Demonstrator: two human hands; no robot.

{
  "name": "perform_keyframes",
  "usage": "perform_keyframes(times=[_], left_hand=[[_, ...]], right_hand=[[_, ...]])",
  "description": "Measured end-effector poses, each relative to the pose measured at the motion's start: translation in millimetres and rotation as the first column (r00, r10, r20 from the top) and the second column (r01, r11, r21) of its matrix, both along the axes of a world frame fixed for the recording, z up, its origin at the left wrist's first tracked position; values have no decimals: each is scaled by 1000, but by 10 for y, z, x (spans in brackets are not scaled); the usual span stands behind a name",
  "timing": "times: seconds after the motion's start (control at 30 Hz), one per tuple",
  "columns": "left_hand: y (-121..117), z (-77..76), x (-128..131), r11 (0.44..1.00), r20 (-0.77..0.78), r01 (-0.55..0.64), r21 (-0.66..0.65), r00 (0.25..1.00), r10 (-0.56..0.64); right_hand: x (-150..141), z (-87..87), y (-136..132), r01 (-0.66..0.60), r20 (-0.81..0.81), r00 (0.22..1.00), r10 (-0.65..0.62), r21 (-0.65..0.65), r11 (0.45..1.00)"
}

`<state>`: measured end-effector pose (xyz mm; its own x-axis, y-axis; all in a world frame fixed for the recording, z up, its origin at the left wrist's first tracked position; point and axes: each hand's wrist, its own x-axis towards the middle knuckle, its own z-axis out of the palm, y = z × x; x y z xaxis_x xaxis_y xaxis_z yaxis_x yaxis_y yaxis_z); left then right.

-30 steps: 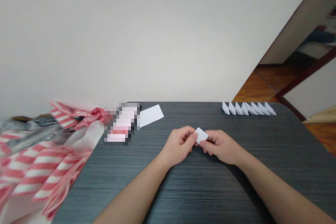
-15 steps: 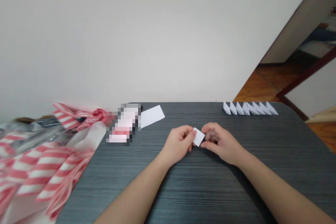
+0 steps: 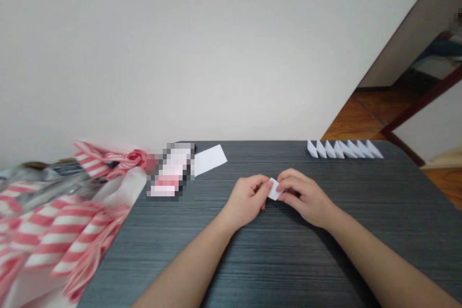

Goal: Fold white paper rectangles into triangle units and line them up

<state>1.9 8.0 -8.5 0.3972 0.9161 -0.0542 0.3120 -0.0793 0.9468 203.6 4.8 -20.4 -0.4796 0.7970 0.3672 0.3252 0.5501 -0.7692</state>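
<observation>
A small folded piece of white paper (image 3: pixel 273 190) is held up between my two hands, above the middle of the dark table. My left hand (image 3: pixel 249 202) pinches its left side with the thumb in front and the fingers behind. My right hand (image 3: pixel 302 197) has its thumb and fingertips closed on the right edge of the same paper. Fingers partly cover the folds, so the exact shape is hard to read.
A row of several folded white paper pieces (image 3: pixel 342 149) lies at the table's back right. Toward the back left are a flat white paper sheet (image 3: pixel 211 160) and a blurred-out phone-like object (image 3: pixel 172 169). Red-and-white striped cloth (image 3: pixel 61 231) heaps up left of the table (image 3: pixel 252 269).
My right fingers have come in and closed on the paper's right edge, where they were apart around it before. The paper has shifted slightly right.
</observation>
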Motion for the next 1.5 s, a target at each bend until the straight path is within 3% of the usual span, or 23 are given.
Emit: perform_keyframes(times=[0.3,0.57,1.0,1.3,1.5], left_hand=[[7,50,4,998,-26,58,-10,998,-58],[-1,-1,7,999,-21,18,-46,1000,-19],[42,-109,8,974,319,3,-228,945,72],[35,-122,27,980,222,-29,-199,972,74],[34,-126,27,977,256,-14,-215,964,71]], right_hand=[[-17,22,4,72,8,997,-73,60,996],[-26,35,-16,55,-18,998,-54,31,998],[29,-56,-11,60,-21,998,-60,1,998],[27,-73,-6,19,-29,999,-17,76,997],[28,-106,-1,-9,-73,997,14,70,998]])
